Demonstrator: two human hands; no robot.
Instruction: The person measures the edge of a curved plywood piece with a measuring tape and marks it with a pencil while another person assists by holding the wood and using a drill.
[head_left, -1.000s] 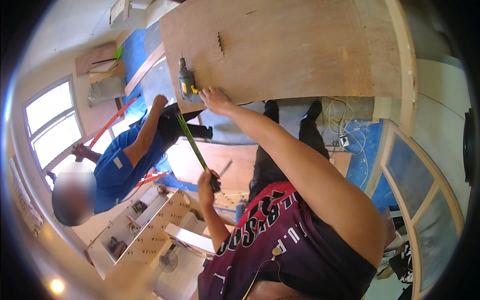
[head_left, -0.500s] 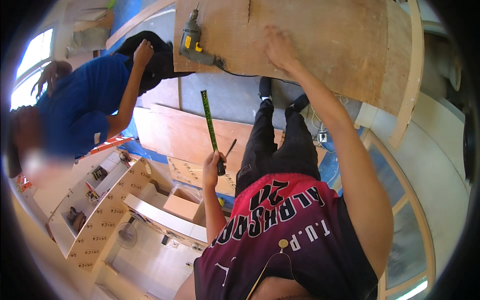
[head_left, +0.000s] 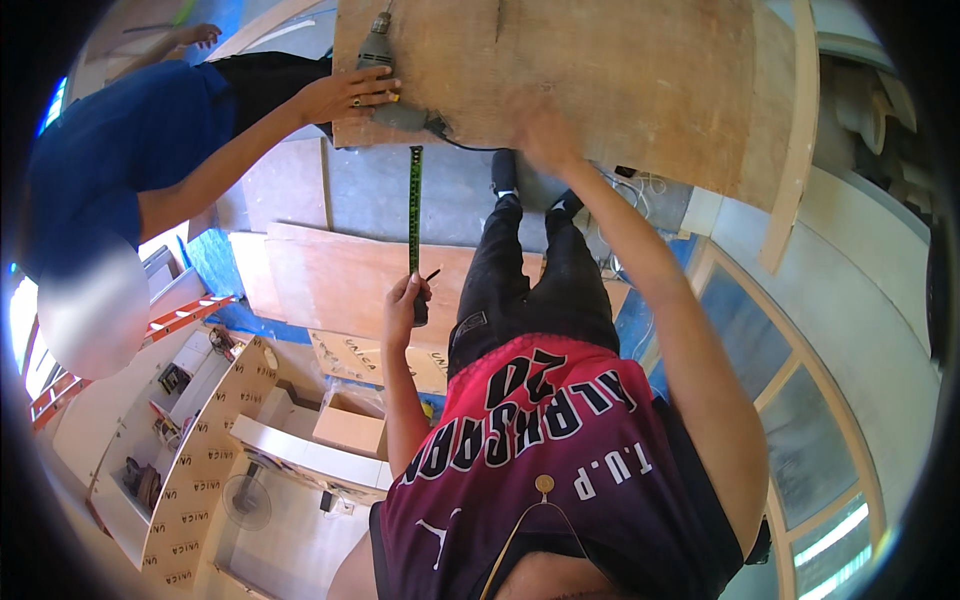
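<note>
Closest in: the wearer's red-and-black vest (head_left: 560, 440). Left hand (head_left: 402, 295) came next, out ahead of the vest, its grip closed around a tape measure (head_left: 421, 313). The green blade (head_left: 416, 205) was drawn out, running straight away from the body, its far end near the table's close edge; could not tell whether it touched. A thin dark stick (head_left: 433, 275) poked out of the same hand.

Right hand (head_left: 548, 138) was at the near edge of the wooden table (head_left: 630, 90), badly blurred; could not tell whether its grip was open or closed, nor if it met the wood.

Near the table's left end lay a grey drill (head_left: 375, 50), tip pointing away, black cord (head_left: 470, 148) trailing along the near edge. A co-worker's hand (head_left: 350, 95) lay across it, arm reaching in from a blue shirt (head_left: 130, 130) at left. Lower down: a brown board (head_left: 350, 250) between left hand and table. Farther off, an orange ladder (head_left: 190, 318) and a round fan (head_left: 247, 497).
</note>
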